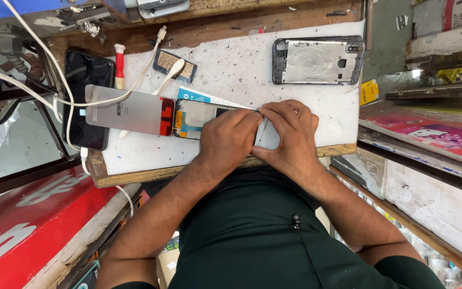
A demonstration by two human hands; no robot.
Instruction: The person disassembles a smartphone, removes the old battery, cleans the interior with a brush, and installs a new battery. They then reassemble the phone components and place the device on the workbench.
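White work mat: speckled sheet covering a wooden bench top, giving a flat, pale bed so small parts show up. All items below lie on it or at its edge.

Phone panel under repair: lies flat at the mat's near edge, directly in front of the person, a blue-and-white card beneath it. Its left end is exposed, showing an orange strip; the rest is covered by both hands.

Left hand: palm down, fingers curled and pressed on the panel, apparently pinning it against sliding.

Right hand: fingers pinched narrow on a thin pale blade or strip at the panel's edge; what it is cannot be told for certain, since the knuckles hide most of it. The two hands touch at the fingertips.

Grey display panel: just left of the worked panel, touching or nearly so, with a red tab at its right end.

Dark phone: left edge of the mat, partly under the grey panel.

Metal phone frame: far right corner, well apart from the hands.

White cables: drape across the dark phone and grey panel, crowding the left side.

Red-handled tool, white plastic pry stick, small mesh pad: beyond the panels, within reach.
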